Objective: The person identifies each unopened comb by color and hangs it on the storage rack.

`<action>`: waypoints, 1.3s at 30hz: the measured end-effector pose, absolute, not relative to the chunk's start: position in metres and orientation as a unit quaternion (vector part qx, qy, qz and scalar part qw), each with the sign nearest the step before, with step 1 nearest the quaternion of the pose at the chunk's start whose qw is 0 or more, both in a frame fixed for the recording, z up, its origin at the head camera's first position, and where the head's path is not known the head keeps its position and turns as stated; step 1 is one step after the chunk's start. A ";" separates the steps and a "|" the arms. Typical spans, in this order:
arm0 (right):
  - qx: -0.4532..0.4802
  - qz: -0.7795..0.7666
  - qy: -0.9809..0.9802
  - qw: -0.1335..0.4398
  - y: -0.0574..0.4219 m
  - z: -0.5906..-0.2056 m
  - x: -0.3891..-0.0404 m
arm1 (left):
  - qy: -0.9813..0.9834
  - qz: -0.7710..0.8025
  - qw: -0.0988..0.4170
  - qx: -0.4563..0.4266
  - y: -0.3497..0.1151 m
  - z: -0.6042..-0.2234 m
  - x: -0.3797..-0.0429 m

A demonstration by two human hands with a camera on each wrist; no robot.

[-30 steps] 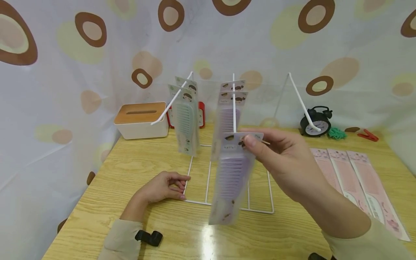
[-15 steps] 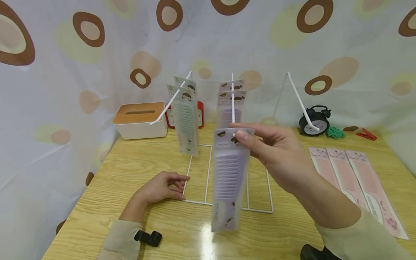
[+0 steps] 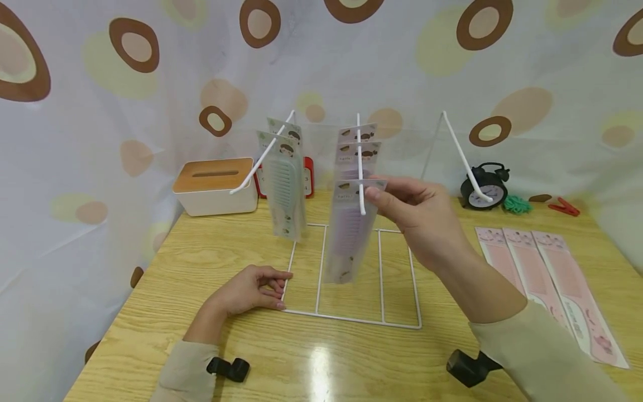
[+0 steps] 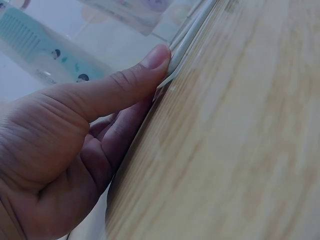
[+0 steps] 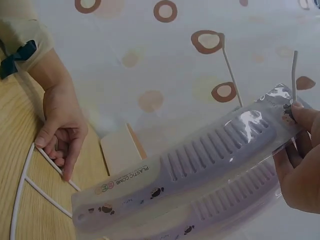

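My right hand [image 3: 419, 218] pinches the top corner of a packaged purple comb [image 3: 349, 231], which hangs on the middle prong [image 3: 360, 162] of a white wire rack [image 3: 351, 320]. Behind it on that prong hang two more purple combs [image 3: 358, 151]. In the right wrist view the front comb [image 5: 215, 150] slants across, its header threaded by the prong. My left hand [image 3: 253, 289] holds the near left corner of the rack's base, thumb and fingers about the wire; the left wrist view shows the thumb [image 4: 157, 57] against it. Green packaged combs [image 3: 283, 184] hang on the left prong.
Three pink packaged combs [image 3: 577, 290] lie on the table at the right. The rack's right prong [image 3: 464, 151] bears nothing. At the back stand a tissue box [image 3: 216, 187], a red calendar-like object [image 3: 308, 177] and a black alarm clock [image 3: 484, 187], with a red clip [image 3: 564, 206] nearby.
My right hand has carried the purple comb left and away from me, from the prong's tip onto the prong, towards the other purple combs. My left hand stays at the rack's corner.
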State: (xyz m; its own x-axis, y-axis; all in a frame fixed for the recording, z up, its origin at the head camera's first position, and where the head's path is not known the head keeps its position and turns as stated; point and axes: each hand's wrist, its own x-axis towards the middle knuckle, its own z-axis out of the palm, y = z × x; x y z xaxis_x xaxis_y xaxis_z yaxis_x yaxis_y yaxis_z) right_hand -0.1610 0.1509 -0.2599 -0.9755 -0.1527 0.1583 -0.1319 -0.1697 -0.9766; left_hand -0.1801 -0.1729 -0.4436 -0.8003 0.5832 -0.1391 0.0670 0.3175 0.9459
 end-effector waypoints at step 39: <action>-0.164 -0.581 0.797 0.014 0.273 -0.329 -0.203 | 0.774 0.549 0.240 0.207 -0.173 -0.444 -0.180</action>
